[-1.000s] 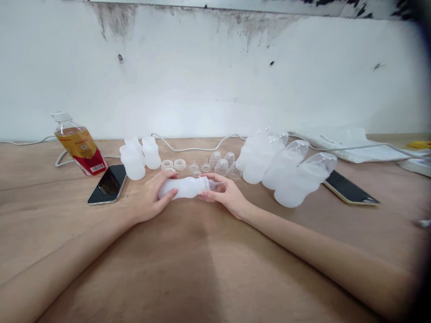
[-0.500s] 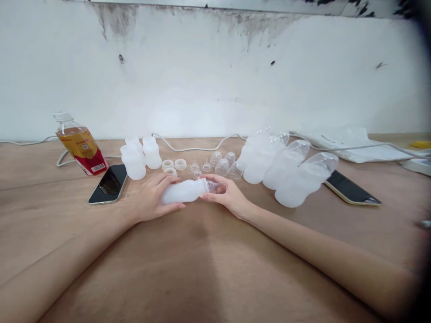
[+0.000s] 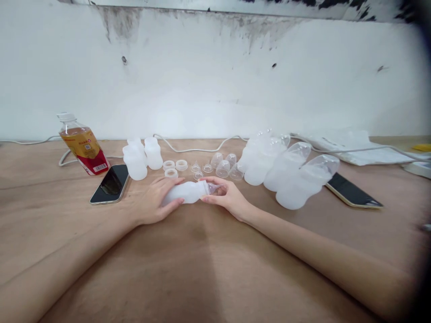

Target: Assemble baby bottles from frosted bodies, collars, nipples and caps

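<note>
Bare forearms (image 3: 81, 249) angled inward from both sides, left grip (image 3: 155, 202) curled palm-down, right grip (image 3: 232, 200) bent in a pinch

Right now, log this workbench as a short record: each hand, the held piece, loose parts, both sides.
left hand: around the body of the held bottle
right hand: at its collar, by the fitted nipple
bottle pose: roughly horizontal, nipple end rightward
loose parts: three white rings, three loose nipples, four clear domed caps
left side: drink bottle, left phone, three uncapped white bottles
right side: capped white bottles, count unclear from overlap; right phone
</note>
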The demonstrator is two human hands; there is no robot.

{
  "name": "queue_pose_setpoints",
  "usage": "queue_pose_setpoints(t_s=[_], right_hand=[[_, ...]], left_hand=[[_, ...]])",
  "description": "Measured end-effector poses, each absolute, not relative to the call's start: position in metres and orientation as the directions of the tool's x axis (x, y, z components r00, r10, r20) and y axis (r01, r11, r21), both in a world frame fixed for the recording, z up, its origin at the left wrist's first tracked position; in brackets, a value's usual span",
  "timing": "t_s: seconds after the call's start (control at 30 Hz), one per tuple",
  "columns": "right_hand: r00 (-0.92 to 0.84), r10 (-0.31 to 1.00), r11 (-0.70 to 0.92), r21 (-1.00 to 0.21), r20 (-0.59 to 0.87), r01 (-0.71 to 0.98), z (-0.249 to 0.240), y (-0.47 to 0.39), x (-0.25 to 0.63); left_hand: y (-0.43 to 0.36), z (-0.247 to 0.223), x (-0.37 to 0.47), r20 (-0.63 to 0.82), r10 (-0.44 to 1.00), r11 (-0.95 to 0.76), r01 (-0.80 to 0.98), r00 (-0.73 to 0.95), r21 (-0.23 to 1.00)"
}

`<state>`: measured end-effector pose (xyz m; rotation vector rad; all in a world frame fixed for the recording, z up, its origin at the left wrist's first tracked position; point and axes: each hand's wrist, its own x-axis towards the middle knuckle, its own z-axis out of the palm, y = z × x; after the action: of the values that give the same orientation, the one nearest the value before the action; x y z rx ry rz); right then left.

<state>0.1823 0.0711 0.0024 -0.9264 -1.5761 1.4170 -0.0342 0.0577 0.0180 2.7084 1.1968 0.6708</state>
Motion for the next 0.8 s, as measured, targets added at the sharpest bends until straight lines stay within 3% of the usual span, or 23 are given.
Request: queue_pose_setpoints(t_s=[0.23,0.43,0.6,0.8], right_hand=[[-0.4,0.913,0.109,-0.993,0.079,0.052,0.0027,0.0706,0.1827],[-0.417,0.905,0.14,-0.984,0.08,0.114,0.0036,0.0694,0.182],[-0.419,0.906,0.123,-0.985,0.062,0.122,0.0042,0.0686,0.1821],[-0.457,0.887,0.168,-0.97,0.071,0.177,0.0063,0.0679,0.1818]], left_hand=[[0.0584,0.01,-0.034,0.441,0.721,-0.673,0.691,0.535,0.264],[0.0592,0.0151,-0.0365,0.356,0.724,-0.677,0.706,0.59,0.208],[0.0576,0.0098,-0.0307,0.455,0.712,-0.67,0.711,0.535,0.213],[0.055,0.0171,-0.0306,0.422,0.629,-0.741,0.667,0.653,0.074]])
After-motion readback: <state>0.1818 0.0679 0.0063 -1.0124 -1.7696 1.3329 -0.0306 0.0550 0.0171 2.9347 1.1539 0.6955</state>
